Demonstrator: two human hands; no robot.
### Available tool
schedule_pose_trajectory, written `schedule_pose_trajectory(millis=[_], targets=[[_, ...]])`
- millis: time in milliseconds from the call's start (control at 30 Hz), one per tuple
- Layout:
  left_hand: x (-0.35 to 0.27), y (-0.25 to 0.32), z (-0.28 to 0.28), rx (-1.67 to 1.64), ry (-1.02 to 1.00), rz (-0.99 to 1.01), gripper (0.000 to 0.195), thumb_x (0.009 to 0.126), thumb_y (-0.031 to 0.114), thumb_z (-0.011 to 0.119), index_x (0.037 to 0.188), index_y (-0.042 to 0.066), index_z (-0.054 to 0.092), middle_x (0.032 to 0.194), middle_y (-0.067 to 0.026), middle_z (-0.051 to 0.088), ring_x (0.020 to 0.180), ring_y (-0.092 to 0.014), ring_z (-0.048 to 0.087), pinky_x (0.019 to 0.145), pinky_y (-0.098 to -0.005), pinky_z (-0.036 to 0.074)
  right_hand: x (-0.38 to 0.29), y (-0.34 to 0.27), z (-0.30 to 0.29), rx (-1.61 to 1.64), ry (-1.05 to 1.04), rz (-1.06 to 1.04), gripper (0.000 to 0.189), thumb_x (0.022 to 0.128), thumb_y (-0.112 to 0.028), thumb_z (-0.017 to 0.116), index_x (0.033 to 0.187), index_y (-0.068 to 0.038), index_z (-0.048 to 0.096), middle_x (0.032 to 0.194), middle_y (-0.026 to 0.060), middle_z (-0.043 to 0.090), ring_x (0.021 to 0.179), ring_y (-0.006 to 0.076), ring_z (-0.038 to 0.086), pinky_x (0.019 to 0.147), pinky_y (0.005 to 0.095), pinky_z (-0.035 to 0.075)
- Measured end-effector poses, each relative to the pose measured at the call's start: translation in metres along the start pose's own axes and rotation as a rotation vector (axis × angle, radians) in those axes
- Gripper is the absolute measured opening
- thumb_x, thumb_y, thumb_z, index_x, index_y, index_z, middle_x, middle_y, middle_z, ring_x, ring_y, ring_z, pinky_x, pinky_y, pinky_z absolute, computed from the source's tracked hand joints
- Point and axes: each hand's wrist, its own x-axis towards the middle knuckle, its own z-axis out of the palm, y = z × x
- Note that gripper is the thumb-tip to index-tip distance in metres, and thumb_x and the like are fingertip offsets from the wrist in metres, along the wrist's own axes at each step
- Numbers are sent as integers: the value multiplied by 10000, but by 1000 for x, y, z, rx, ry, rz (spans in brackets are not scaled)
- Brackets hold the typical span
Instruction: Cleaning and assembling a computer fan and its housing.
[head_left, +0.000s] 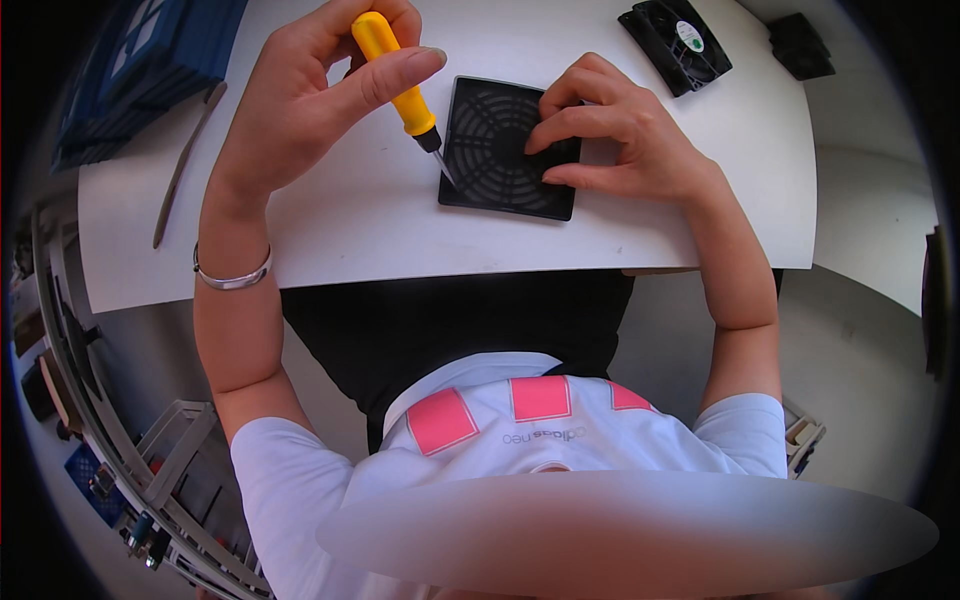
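Observation:
My left hand (322, 97) is closed around the yellow handle of a screwdriver (409, 109). The screwdriver slants down to the right, and its metal tip meets the lower left part of a square black fan guard (469, 139) with ringed slots. The guard lies flat on the white table. From the other side, the fingers of my right hand (619, 131) rest on the right half of the guard, thumb apart from the curled fingers. These fingers cover part of its right edge. Whether a screw sits under the tip is too small to tell.
A black cooling fan (679, 45) lies at the back right of the white table (360, 232). Blue plastic bins (150, 75) are stacked at the left, beside a thin curved strip (187, 165). Another dark object (801, 46) is beyond the right edge. Shelving (172, 450) stands lower left.

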Motion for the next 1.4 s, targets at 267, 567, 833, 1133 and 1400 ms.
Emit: schedule_pose_trajectory(millis=[267, 567, 833, 1133, 1400], targets=[[-1, 2, -3, 52, -12, 63, 245, 884, 345, 652, 965, 117, 614, 895, -20, 550, 828, -141, 577, 727, -253, 472, 1, 1, 2, -9, 33, -61, 265, 644, -127, 821, 889, -123, 720, 914, 34, 562, 890, 201, 532, 700, 296, 478], [12, 2, 2, -125, 427, -13, 224, 937, 316, 606, 913, 100, 553, 726, 19, 455, 654, -50, 440, 616, -161, 374, 1, 1, -1, -31, 22, -49, 239, 714, -169, 793, 936, -142, 707, 968, 26, 586, 945, 215, 542, 799, 333, 484], [17, -35, -9, -96, 652, -94, 303, 872, 321, 695, 1028, 68, 632, 928, -49, 634, 880, -131, 623, 756, -229, 487, 2, 15, -7, -104, 296, 17, 243, 870, -128, 663, 1108, -80, 655, 1086, 71, 615, 973, 200, 594, 845, 305, 488], [19, -36, -7, 435, 600, -254, 268, 851, 272, 713, 996, 54, 652, 936, -79, 693, 886, -190, 677, 794, -254, 529, 6, -2, 6, -247, 333, 41, 199, 886, -143, 651, 1081, -110, 673, 1116, 50, 602, 1019, 191, 561, 850, 292, 483], [16, -42, -2, 480, 358, -329, 171, 878, 150, 630, 1024, 65, 654, 1016, -93, 672, 939, -216, 651, 866, -314, 507, 13, -50, 31, -390, 88, -48, 208, 896, -209, 620, 1085, -129, 656, 1187, 36, 582, 1155, 241, 495, 1004, 405, 373]])
